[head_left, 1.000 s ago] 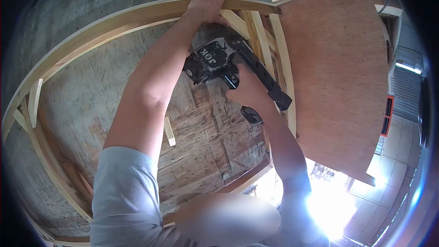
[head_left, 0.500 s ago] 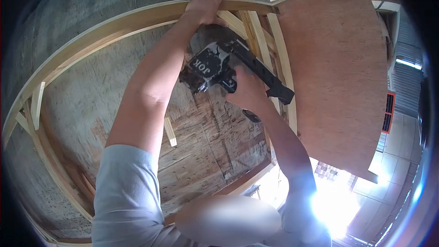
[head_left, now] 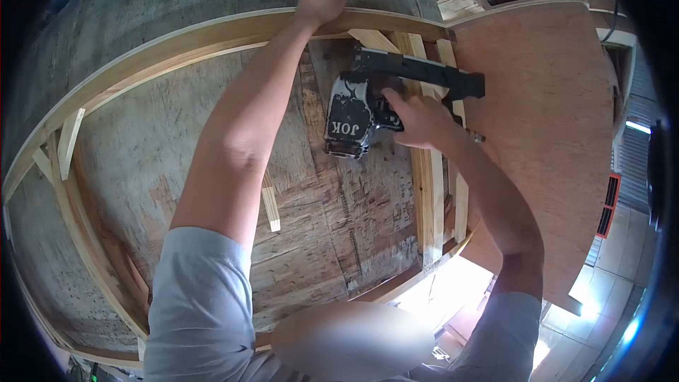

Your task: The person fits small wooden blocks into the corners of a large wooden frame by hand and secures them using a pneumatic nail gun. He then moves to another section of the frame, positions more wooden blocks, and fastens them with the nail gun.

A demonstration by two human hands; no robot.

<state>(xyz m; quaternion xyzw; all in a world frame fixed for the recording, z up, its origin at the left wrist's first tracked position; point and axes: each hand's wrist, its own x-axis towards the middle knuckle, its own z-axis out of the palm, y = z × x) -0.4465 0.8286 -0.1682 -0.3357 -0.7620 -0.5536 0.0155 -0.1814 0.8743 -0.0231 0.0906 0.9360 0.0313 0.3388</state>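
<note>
The right hand (head_left: 424, 122) grips the nail gun (head_left: 349, 112) by its handle, over the far right of the wooden frame (head_left: 177, 44); likely heavy, rigid, best held there. The left hand (head_left: 322, 1) is curled closed, contents unclear.

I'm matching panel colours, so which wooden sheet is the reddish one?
The smoother sheet to the right of the black tool; the stained sheet inside the curved frame is greyer.

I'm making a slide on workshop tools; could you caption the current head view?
Right hand gripping a black nail gun, left hand beside a curved wooden frame.
</note>
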